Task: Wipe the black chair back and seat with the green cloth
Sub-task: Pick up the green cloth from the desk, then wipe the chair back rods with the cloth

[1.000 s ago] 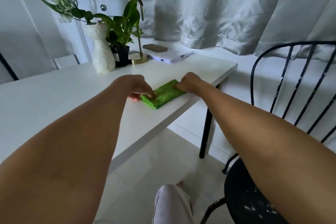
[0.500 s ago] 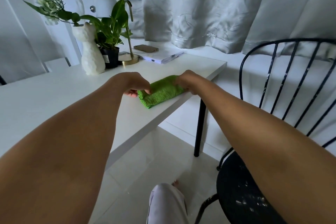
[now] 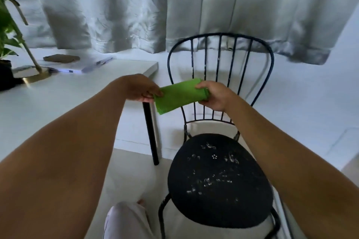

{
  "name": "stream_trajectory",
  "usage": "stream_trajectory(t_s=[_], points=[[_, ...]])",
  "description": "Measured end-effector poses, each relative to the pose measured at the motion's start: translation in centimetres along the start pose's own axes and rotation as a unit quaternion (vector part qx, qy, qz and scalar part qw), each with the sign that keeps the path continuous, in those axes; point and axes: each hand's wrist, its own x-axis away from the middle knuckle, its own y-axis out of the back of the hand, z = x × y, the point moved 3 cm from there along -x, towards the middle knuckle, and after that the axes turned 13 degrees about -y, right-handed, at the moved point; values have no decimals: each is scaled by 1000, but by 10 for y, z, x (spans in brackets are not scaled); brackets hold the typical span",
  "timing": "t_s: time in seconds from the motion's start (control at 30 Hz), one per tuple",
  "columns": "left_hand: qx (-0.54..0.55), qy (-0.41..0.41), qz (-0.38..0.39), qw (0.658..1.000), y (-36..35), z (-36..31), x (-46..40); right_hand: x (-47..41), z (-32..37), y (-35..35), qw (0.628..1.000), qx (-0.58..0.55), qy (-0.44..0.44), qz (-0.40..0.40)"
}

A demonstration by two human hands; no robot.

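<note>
A folded green cloth (image 3: 177, 95) hangs in the air in front of the black chair's back (image 3: 220, 48). My left hand (image 3: 142, 89) pinches its left end and my right hand (image 3: 214, 95) grips its right end. The chair has thin vertical metal bars and a round black seat (image 3: 219, 180) speckled with pale scuffs and bits. The seat lies below and in front of my hands. My right forearm crosses over the seat's right edge.
A white table (image 3: 81, 87) with a black leg (image 3: 150, 132) stands left of the chair. On it sit a brass lamp base (image 3: 36, 77), a potted plant (image 3: 5, 48), a notebook and a phone. Grey curtains hang behind. My knee (image 3: 124, 219) is low in view.
Both hands lifted the cloth off the table and carried it right, in front of the chair back. The view turned right, bringing the whole chair into sight.
</note>
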Motion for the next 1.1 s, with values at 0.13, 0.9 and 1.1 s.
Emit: stream_trajectory(t_s=[0.13, 0.9, 1.1], points=[[49, -1, 47, 998, -74, 5, -26, 21, -43, 66, 984, -171, -24, 38], [-151, -43, 117, 981, -209, 57, -130, -36, -162, 130, 821, -539, -101, 160], [-458, -341, -141, 808, -132, 27, -172, -65, -123, 116, 826, -542, -62, 146]])
